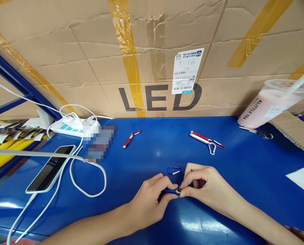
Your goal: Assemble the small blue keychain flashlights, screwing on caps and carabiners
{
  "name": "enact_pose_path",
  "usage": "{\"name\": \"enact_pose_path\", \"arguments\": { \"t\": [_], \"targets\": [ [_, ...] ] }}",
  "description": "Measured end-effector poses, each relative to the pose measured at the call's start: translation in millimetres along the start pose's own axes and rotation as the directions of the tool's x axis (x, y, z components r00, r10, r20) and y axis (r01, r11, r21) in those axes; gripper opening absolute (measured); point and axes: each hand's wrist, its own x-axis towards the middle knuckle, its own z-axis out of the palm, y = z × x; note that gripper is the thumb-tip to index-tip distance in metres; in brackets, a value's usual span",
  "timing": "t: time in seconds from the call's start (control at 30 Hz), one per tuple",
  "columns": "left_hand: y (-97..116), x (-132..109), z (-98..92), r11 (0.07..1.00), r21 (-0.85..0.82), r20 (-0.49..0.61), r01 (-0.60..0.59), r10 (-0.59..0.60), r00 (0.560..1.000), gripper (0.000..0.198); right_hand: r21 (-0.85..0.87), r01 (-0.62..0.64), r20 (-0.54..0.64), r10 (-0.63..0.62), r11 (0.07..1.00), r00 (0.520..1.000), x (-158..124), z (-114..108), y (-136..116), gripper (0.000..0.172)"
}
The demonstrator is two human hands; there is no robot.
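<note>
My left hand (152,197) is closed around a slim blue mini flashlight (170,191), mostly hidden by the fingers. At its silver end, my right hand (208,180) pinches with thumb and fingertips, where a small dark piece shows; its kind cannot be made out. Just beyond the fingertips a blue carabiner (176,172) lies loose on the table. Farther back rests a short red mini flashlight (128,140) with a red carabiner attached. To the right lie a red and a silver mini flashlight (200,137) side by side, carabiners at their ends.
A white power strip (65,126), cables and a phone (51,170) occupy the left of the blue table (146,153). A large cardboard box (90,68) stands along the back. At right are a tilted pink drink cup (266,105), keys (262,133) and white paper (302,180).
</note>
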Motion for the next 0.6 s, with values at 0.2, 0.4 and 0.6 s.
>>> {"name": "enact_pose_path", "arguments": {
  "t": [0.2,0.4,0.6],
  "targets": [
    [-0.4,0.2,0.9,1.0,-0.001,-0.02,-0.007,0.007,1.0,0.012,-0.028,-0.057,0.004,0.057,0.998,0.998,2.2,-1.0,-1.2,0.011],
    [1.4,1.2,0.6,1.0,0.002,-0.035,-0.011,0.011,0.999,0.013,-0.009,-0.073,0.015,0.073,0.997,0.997,4.1,-0.6,-0.2,0.013],
    [0.1,-0.6,1.3,1.0,-0.004,-0.023,0.009,-0.01,1.0,0.008,-0.008,0.0,0.018,0.0,1.0,1.0,3.0,-0.5,2.1,0.01]
  ]
}}
